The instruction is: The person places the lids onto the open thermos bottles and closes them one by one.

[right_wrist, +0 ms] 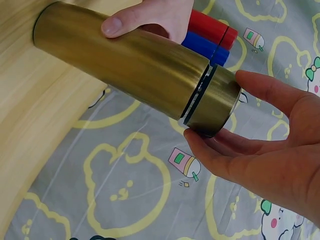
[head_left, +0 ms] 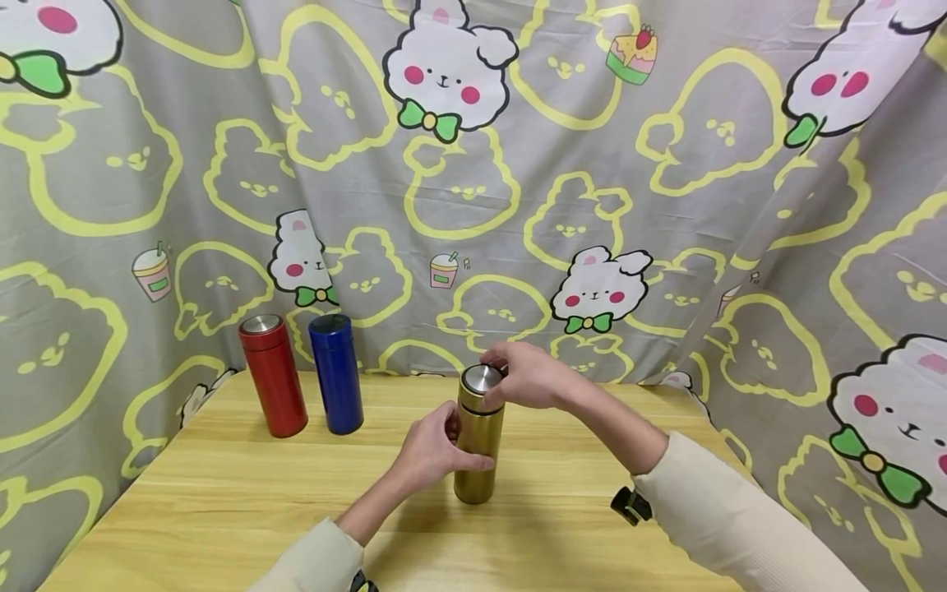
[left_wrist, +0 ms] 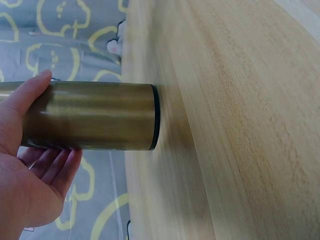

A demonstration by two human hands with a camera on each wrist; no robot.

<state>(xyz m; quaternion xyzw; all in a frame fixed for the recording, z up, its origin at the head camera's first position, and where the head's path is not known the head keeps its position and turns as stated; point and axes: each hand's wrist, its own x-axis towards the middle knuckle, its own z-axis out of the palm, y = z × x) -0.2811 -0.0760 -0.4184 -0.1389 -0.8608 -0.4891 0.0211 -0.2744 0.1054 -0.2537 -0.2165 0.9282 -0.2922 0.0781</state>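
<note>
A gold thermos flask (head_left: 473, 487) stands upright on the table, its lid (right_wrist: 214, 104) topped with a silver disc. Around the middle of its body my left hand (head_left: 431, 448) grips, thumb on one side and fingers curled on the other, as the left wrist view also shows. My right hand (head_left: 534, 376) holds the lid at its rim between thumb and fingertips. Between lid and body, in the right wrist view, runs a dark band with a thin strip of silvery metal (right_wrist: 199, 90). The flask's black base (left_wrist: 156, 117) is down at the wood.
To the left stand a red flask (head_left: 275, 382) with a silver top and a blue flask (head_left: 339, 378), side by side. The light wooden table (head_left: 222, 510) ends at a grey curtain (head_left: 473, 222) printed with cartoon animals, which hangs behind and on both sides.
</note>
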